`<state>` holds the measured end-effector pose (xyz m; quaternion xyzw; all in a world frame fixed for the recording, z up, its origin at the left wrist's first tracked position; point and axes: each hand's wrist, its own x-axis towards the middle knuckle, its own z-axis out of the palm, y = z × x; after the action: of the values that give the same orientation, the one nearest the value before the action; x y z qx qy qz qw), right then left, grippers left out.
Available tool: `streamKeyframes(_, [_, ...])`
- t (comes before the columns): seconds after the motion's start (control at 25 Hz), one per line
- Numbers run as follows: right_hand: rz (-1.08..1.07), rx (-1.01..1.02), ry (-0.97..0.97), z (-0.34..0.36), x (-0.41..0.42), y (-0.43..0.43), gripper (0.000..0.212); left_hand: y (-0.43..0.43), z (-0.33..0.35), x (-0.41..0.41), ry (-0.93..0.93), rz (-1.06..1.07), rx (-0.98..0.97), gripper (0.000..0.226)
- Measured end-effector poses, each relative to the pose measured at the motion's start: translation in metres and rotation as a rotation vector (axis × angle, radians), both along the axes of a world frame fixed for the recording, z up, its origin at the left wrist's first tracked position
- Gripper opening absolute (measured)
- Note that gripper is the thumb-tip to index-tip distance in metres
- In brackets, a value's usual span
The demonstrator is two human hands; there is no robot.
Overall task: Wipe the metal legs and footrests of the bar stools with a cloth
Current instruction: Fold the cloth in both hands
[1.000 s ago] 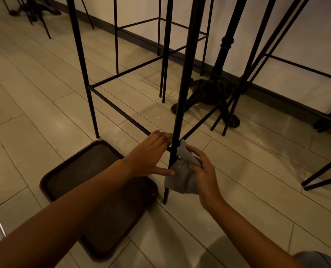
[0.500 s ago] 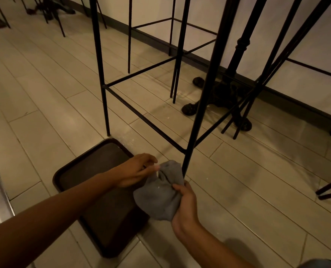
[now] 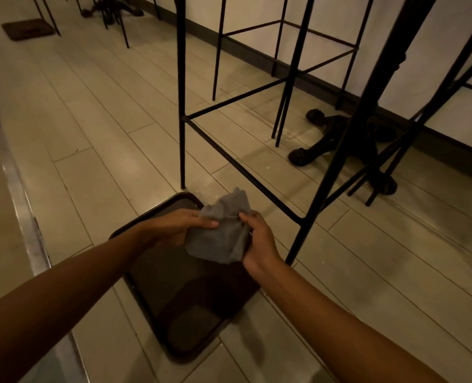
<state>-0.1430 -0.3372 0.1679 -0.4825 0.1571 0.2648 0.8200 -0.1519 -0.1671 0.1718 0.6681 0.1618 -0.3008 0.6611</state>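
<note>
My hands, left [image 3: 179,226] and right [image 3: 258,239], grip the cloth [image 3: 219,239] together; the upright stool leg [image 3: 306,225] stands just right, nearer my right.

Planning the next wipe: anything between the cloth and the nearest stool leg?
Nothing visible. Left hand and right hand hold the cloth above the tray, just left of the leg; only bare floor between.

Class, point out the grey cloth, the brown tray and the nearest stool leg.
grey cloth [image 3: 219,236]: head view, bunched middle.
brown tray [image 3: 190,313]: head view, bare floor.
nearest stool leg [image 3: 351,134]: head view, mid-length.
</note>
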Motion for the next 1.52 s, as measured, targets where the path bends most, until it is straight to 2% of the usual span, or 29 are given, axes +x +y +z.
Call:
streamKeyframes(0.12, [0.053,-0.087,-0.024,-0.005,0.003,0.008,0.007,0.021,0.001,0.001,-0.011,0.035,0.0,0.076])
streamKeyframes(0.16, [0.07,-0.082,-0.017,-0.01,0.004,0.014,0.007,0.028,-0.003,0.003,0.007,0.036,0.031,0.072])
streamKeyframes(0.28, [0.083,-0.012,0.089,-0.027,0.008,0.037,0.009,0.037,-0.016,0.003,0.081,0.096,0.12,0.03])
streamKeyframes(0.36, [0.061,0.12,0.188,-0.039,0.01,0.053,0.012,0.047,-0.032,0.004,0.082,0.175,0.045,0.025])
streamKeyframes(0.44, [0.024,0.155,0.196,-0.058,0.015,0.069,0.019,0.065,-0.044,0.011,0.032,0.109,-0.027,0.035])
streamKeyframes(0.52, [-0.021,0.115,0.193,-0.078,0.021,0.084,0.024,0.086,-0.061,0.026,-0.058,-0.042,0.135,0.046])
streamKeyframes(0.6, [-0.074,0.072,0.209,-0.099,0.026,0.098,0.026,0.101,-0.083,0.041,-0.137,-0.07,0.337,0.039])
streamKeyframes(0.68, [-0.114,0.019,0.235,-0.117,0.029,0.109,0.03,0.108,-0.105,0.048,-0.165,-0.067,0.419,0.037])
streamKeyframes(0.92, [-0.135,-0.212,0.272,-0.169,0.026,0.121,0.037,0.112,-0.167,0.043,-0.206,-0.134,0.623,0.053])
streamKeyframes(1.12, [-0.083,-0.322,0.315,-0.205,0.014,0.121,0.043,0.112,-0.207,0.032,-0.233,-0.172,0.667,0.063])
streamKeyframes(1.32, [0.056,-0.705,0.192,-0.228,0.014,0.126,0.032,0.097,-0.226,0.028,-0.322,-0.159,0.7,0.064])
streamKeyframes(1.4, [0.112,-0.817,0.135,-0.226,0.014,0.123,0.03,0.089,-0.231,0.027,-0.33,-0.202,0.791,0.069])
streamKeyframes(1.52, [0.164,-0.86,0.094,-0.22,0.012,0.114,0.034,0.08,-0.231,0.022,-0.332,-0.338,1.016,0.076])
